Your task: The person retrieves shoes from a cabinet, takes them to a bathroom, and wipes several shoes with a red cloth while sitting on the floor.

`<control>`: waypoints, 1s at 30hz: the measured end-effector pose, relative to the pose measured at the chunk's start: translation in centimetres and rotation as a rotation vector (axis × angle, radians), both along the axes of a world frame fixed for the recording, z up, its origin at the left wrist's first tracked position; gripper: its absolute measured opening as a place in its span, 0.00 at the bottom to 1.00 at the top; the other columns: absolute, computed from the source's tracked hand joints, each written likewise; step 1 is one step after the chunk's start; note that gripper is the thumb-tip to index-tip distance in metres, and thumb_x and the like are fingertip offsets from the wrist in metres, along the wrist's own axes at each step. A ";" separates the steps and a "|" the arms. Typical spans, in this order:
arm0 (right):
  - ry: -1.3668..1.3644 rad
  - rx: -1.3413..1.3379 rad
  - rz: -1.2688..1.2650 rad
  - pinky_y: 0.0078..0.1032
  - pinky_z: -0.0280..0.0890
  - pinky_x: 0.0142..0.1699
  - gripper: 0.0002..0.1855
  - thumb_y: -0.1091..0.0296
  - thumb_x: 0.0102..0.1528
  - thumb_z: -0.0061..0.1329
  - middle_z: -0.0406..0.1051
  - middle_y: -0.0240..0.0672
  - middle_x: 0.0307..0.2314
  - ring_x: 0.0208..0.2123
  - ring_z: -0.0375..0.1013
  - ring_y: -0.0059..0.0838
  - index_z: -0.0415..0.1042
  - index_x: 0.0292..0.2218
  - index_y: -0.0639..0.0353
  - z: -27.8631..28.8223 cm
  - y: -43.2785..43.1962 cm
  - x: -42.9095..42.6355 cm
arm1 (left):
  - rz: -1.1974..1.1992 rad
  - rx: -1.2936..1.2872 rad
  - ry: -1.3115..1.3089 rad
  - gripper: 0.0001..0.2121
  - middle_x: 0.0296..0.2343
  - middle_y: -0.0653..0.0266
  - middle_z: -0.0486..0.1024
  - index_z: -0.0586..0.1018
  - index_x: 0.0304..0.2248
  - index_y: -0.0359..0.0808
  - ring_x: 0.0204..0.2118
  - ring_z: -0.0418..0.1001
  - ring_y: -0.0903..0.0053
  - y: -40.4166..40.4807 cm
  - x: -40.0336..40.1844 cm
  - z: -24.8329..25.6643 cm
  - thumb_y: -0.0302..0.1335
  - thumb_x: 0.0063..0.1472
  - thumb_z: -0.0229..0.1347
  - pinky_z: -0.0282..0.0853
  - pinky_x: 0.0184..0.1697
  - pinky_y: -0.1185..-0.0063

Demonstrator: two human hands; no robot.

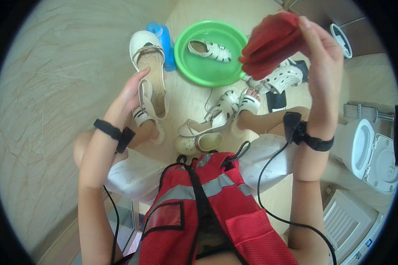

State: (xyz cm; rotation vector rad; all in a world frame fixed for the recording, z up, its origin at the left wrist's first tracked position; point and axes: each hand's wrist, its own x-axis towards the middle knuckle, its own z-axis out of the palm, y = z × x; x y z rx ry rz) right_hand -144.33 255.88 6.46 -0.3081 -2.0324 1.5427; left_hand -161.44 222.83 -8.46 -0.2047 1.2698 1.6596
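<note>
My left hand (132, 87) grips a white sandal (156, 68) by its side, with the closed toe pointing away from me and the beige insole facing up. The insole bears writing. Up at the right, my right hand (321, 46) pinches a red cloth (272, 44) by one edge, and the cloth hangs out to the left. Between the two hands stands a green plastic basin (212, 79) on the floor. One white shoe with cut-outs (209, 50) lies inside the basin. Behind the held sandal is a blue plastic bottle (165, 43), partly hidden.
White clogs with holes (285, 79) lie right of the basin. Between my feet are a white strappy shoe (227, 101), another white sandal (204, 127) and a cream clog (199, 143). A toilet (361, 145) stands at the right, and a marble-patterned wall (53, 82) rises at the left.
</note>
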 end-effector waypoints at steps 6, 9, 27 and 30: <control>-0.012 -0.062 -0.092 0.20 0.64 0.44 0.14 0.62 0.59 0.42 0.74 0.34 0.31 0.34 0.72 0.23 0.74 0.40 0.62 -0.1 3.6 3.0 | -0.011 -0.285 -0.075 0.19 0.33 0.59 0.74 0.70 0.41 0.31 0.32 0.73 0.69 -0.1 -2.0 -13.1 0.38 0.57 0.51 0.70 0.36 0.70; -0.047 -0.101 -0.026 0.21 0.63 0.46 0.15 0.63 0.60 0.41 0.74 0.35 0.32 0.36 0.72 0.24 0.73 0.41 0.63 0.7 3.8 3.0 | -0.085 -0.338 -0.066 0.20 0.31 0.59 0.74 0.71 0.40 0.29 0.31 0.72 0.68 0.6 -1.6 -19.6 0.37 0.54 0.54 0.69 0.34 0.71; -0.030 -0.152 -0.076 0.32 0.59 0.54 0.17 0.68 0.61 0.33 0.69 0.46 0.42 0.46 0.68 0.34 0.66 0.48 0.66 0.6 3.1 4.9 | 0.138 -0.879 0.343 0.24 0.42 0.40 0.69 0.65 0.44 0.21 0.45 0.69 0.54 3.1 2.9 -35.9 0.32 0.53 0.52 0.64 0.47 0.70; -0.035 -0.163 -0.081 0.35 0.59 0.55 0.17 0.69 0.61 0.31 0.68 0.46 0.43 0.48 0.67 0.36 0.66 0.48 0.65 0.9 3.1 4.9 | 0.048 -1.007 0.456 0.22 0.40 0.38 0.70 0.66 0.43 0.22 0.45 0.68 0.51 3.9 3.1 -33.2 0.33 0.54 0.51 0.63 0.48 0.68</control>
